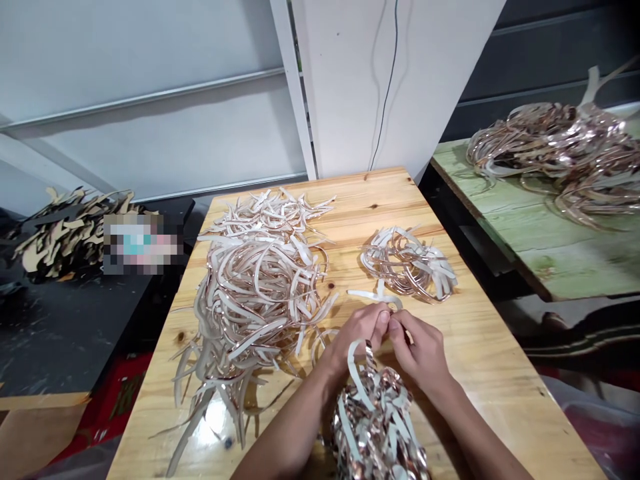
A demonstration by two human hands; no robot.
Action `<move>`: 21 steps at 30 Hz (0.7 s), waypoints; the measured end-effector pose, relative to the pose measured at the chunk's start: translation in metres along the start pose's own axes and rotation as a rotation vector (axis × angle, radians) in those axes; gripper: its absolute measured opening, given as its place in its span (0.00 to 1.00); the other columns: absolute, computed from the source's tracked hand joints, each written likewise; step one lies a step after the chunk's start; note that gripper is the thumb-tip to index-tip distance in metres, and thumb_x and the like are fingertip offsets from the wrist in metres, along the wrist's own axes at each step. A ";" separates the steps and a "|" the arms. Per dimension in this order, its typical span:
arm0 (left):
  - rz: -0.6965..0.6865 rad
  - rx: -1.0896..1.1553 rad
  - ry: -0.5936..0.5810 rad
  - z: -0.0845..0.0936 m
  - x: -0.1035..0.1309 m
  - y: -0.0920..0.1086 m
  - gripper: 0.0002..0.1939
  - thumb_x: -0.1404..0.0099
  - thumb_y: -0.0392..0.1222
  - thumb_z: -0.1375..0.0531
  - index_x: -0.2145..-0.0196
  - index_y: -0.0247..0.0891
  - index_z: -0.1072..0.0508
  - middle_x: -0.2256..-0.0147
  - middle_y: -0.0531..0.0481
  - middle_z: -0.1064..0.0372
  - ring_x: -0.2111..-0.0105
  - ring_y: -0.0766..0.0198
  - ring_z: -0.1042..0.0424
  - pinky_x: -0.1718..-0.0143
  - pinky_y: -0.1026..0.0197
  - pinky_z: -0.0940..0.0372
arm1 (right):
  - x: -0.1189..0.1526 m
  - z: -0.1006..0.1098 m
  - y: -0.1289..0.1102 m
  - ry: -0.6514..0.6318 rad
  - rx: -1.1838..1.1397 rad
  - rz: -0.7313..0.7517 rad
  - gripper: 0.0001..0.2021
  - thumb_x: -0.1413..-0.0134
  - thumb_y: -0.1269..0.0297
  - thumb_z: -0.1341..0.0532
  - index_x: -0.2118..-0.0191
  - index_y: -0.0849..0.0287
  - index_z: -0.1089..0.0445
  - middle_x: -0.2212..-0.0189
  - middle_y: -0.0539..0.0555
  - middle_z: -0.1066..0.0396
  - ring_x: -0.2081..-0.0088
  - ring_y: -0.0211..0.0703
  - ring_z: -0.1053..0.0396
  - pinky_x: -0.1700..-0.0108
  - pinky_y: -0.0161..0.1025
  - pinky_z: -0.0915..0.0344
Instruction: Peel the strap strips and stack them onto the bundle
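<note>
Above the near part of the wooden table (480, 367), my left hand (361, 328) and my right hand (421, 345) meet, fingertips almost touching. Both are closed in a pinch on a thin strip (370, 294), white on the side that shows. Its ends stick out beyond the fingers; the part between the fingertips is mostly hidden. Between my forearms lies a heap of curly strips (380, 420), white and shiny rose gold. Just beyond my right hand is a loose coil of similar strips (407, 263). A large pile of strips (257, 293) spreads to the left of my hands.
On the right, a green-topped table (530, 233) bears a big bundle of shiny strips (560, 143). At the left, a dark table (65, 333) holds a pile of black and tan scraps (60, 240). A thin cable (389, 83) hangs down the white panel behind.
</note>
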State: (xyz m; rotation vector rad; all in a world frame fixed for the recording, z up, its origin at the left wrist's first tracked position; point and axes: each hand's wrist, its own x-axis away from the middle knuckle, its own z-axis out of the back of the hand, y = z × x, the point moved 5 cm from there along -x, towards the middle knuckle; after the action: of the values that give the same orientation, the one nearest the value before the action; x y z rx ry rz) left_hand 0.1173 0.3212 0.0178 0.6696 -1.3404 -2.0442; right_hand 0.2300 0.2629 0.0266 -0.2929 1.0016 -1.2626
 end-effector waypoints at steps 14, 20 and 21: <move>0.055 0.287 0.130 0.002 0.004 -0.007 0.16 0.23 0.54 0.51 0.60 0.40 0.36 0.71 0.54 0.38 0.72 0.65 0.35 0.67 0.60 0.37 | 0.000 -0.013 0.014 -0.070 -0.621 -0.254 0.14 0.28 0.64 0.45 0.68 0.56 0.33 0.76 0.47 0.35 0.74 0.37 0.36 0.69 0.34 0.40; -0.059 0.220 0.267 -0.002 0.013 -0.020 0.20 0.25 0.59 0.50 0.50 0.43 0.29 0.72 0.52 0.37 0.73 0.61 0.35 0.66 0.54 0.36 | 0.005 -0.015 0.001 -0.147 -0.914 -0.294 0.15 0.28 0.60 0.44 0.68 0.56 0.30 0.76 0.48 0.31 0.73 0.39 0.34 0.66 0.36 0.38; -0.059 0.193 0.315 -0.001 0.015 -0.024 0.19 0.26 0.59 0.48 0.51 0.44 0.29 0.71 0.51 0.36 0.73 0.60 0.35 0.66 0.54 0.36 | 0.006 -0.015 0.000 -0.164 -0.938 -0.296 0.15 0.28 0.60 0.44 0.68 0.56 0.29 0.76 0.48 0.31 0.73 0.39 0.34 0.66 0.36 0.38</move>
State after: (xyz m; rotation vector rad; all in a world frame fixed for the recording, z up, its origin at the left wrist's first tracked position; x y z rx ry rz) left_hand 0.1024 0.3169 -0.0060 1.0795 -1.3510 -1.7740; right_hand 0.2184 0.2622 0.0153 -1.2825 1.3889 -0.9214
